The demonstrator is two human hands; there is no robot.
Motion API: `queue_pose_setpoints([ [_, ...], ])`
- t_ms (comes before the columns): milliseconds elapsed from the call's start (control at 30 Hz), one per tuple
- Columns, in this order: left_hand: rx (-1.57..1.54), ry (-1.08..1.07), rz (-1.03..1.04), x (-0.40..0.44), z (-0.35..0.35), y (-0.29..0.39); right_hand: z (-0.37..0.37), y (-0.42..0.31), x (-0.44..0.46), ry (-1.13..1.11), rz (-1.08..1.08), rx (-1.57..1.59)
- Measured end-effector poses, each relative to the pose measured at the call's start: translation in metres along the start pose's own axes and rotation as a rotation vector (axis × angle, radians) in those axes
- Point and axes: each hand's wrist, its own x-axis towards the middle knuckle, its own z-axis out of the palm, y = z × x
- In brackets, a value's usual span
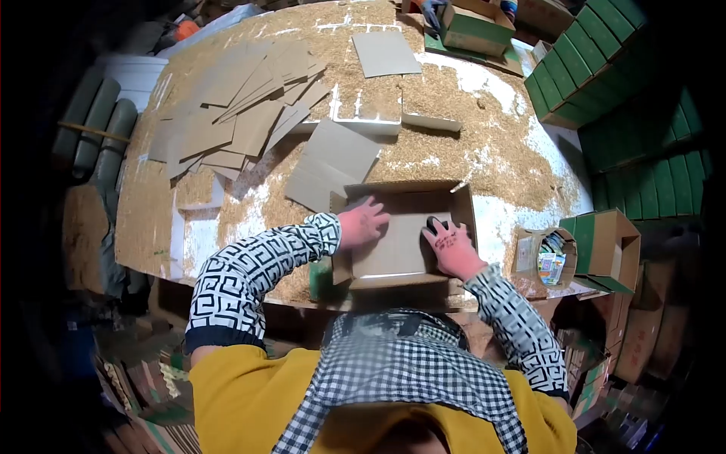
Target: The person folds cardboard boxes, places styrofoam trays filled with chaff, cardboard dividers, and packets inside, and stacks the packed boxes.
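An open cardboard box (401, 281) lies in front of me at the near edge of the table, its inside brown and bare. My left hand (364, 225), in a pink glove, reaches over the box's left wall with its fingers spread. Inside the right part of the box is my right hand (455, 250), also gloved in pink. Its fingers are closed around a small black object (433, 224), mostly hidden by the glove, so I cannot tell its kind. A flat cardboard sheet (333, 163) lies just beyond the box.
Loose cardboard sheets (242, 113) are heaped at the left on the husk-strewn table (484, 155). An open container of small printed packets (552, 265) stands at the right, beside a green box (594, 242). Green boxes (586, 53) are stacked beyond. Another person's gloved hand (432, 15) is at the far side.
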Motion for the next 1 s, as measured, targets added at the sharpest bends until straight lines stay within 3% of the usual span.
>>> queue_pose_setpoints([
  [33, -0.060, -0.120, -0.022, 0.003, 0.004, 0.000, 0.000, -0.007, 0.001, 0.101, 0.001, -0.057],
  [133, -0.119, -0.168, 0.008, -0.011, -0.019, 0.015, -0.027, 0.013, -0.003, -0.366, -0.028, 0.374],
  [167, -0.249, -0.057, -0.018, -0.024, -0.043, 0.014, -0.050, 0.022, -0.024, -0.042, 0.061, 0.560],
  [200, -0.375, 0.050, -0.040, -0.043, -0.069, 0.010, -0.071, 0.030, -0.042, 0.440, 0.180, 0.878],
  [233, -0.486, 0.149, -0.281, -0.068, -0.093, 0.008, -0.061, 0.057, -0.056, 0.470, 0.425, 1.322],
  [267, -0.597, 0.246, -0.526, -0.090, -0.104, 0.009, -0.063, 0.077, -0.068, 0.486, 0.602, 1.418],
  [300, -0.826, 0.335, -0.587, -0.098, -0.076, 0.009, -0.036, 0.083, -0.059, 0.424, 0.489, 1.316],
  [333, -1.043, 0.154, -0.627, -0.082, -0.054, 0.022, 0.010, 0.082, -0.046, 0.361, 0.382, 1.210],
  [367, -0.990, 0.199, -0.584, -0.051, -0.034, 0.048, 0.045, 0.050, -0.024, 0.231, 0.313, 1.323],
  [400, -0.934, 0.248, -0.539, -0.027, -0.014, 0.072, 0.015, 0.022, -0.009, -0.024, 0.047, 0.950],
  [433, -0.759, 0.204, -0.473, -0.017, 0.022, 0.081, 0.045, 0.018, 0.000, 0.102, -0.039, 0.632],
  [467, -0.581, 0.177, -0.405, -0.002, 0.045, 0.083, 0.032, 0.023, 0.005, 0.167, 0.105, 0.807],
  [500, -0.550, 0.359, -0.640, -0.012, 0.029, 0.083, 0.016, 0.034, -0.001, 0.317, 0.312, 1.008],
  [533, -0.640, 0.556, -0.984, -0.014, 0.035, 0.090, 0.037, 0.043, -0.007, 0.591, 0.534, 0.805],
  [567, -0.726, 0.753, -1.319, -0.015, 0.043, 0.097, 0.091, 0.043, 0.005, 0.404, 0.551, 0.977],
  [600, -1.331, 0.660, -1.295, -0.019, 0.073, 0.098, 0.136, 0.033, 0.012, 0.211, 0.565, 1.155],
  [633, -1.406, 0.634, -1.296, -0.046, 0.220, 0.097, 0.136, 0.021, 0.009, 0.216, 0.570, 1.360],
  [667, -1.814, 0.822, -1.211, -0.038, 0.173, 0.099, 0.133, 0.019, 0.015, 0.241, 0.546, 1.557],
  [700, -1.716, 0.807, -1.306, -0.022, 0.109, 0.107, 0.132, 0.016, 0.016, 0.352, 0.412, 1.918],
  [767, -1.734, 0.730, -1.176, -0.008, 0.060, 0.111, 0.135, 0.032, -0.012, 0.535, 0.282, 2.274],
  [800, -1.694, 0.679, -1.106, 0.013, 0.020, 0.111, 0.101, 0.057, -0.042, 0.604, 0.310, 2.260],
  [833, -1.891, 0.805, -1.013, 0.047, -0.018, 0.121, 0.064, 0.084, -0.080, 0.668, 0.337, 2.245],
  [867, -1.786, 0.885, -0.913, 0.084, -0.042, 0.125, 0.038, 0.120, -0.134, 0.750, 0.449, 2.147],
  [967, -2.233, 0.830, -0.382, 0.217, -0.042, 0.122, -0.023, 0.228, -0.301, 1.036, 0.723, 1.834],
  [1000, -1.862, 0.680, -0.356, 0.274, -0.090, 0.137, -0.016, 0.264, -0.360, 1.236, 0.698, 1.764],
])
